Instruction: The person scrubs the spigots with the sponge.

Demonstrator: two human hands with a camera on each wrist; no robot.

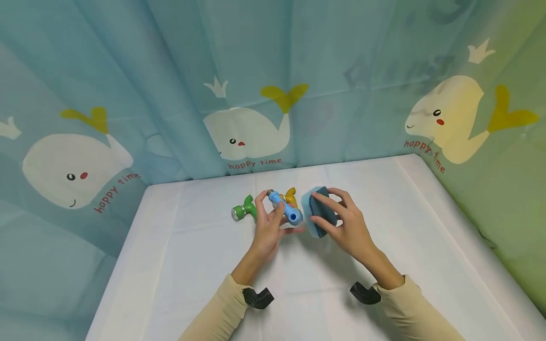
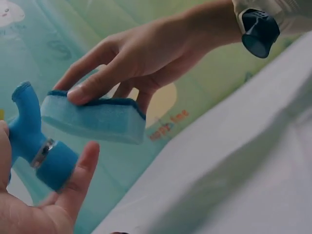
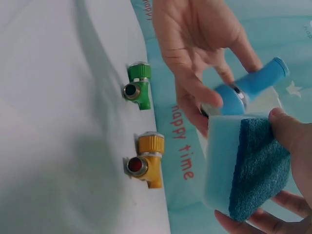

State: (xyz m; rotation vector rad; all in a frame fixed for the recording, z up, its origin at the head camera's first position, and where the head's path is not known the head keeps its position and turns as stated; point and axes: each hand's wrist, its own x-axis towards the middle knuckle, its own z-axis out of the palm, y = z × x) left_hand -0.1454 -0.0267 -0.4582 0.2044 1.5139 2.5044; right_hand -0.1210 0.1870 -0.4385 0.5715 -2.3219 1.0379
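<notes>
My left hand (image 1: 269,225) holds a blue plastic tap valve (image 1: 286,210) above the white table, fingers and thumb round its body (image 2: 41,146). My right hand (image 1: 341,222) grips a light blue sponge (image 1: 316,211) with a dark blue scouring face (image 3: 256,168), held up right next to the valve's end. In the right wrist view the blue valve (image 3: 248,90) sits just above the sponge. A green valve (image 1: 244,209) and a yellow valve (image 1: 291,194) lie on the table behind my hands.
The white table cloth (image 1: 213,265) is walled on three sides by a teal curtain with whale prints (image 1: 247,132). The green valve (image 3: 138,87) and yellow valve (image 3: 146,158) lie close to the back curtain.
</notes>
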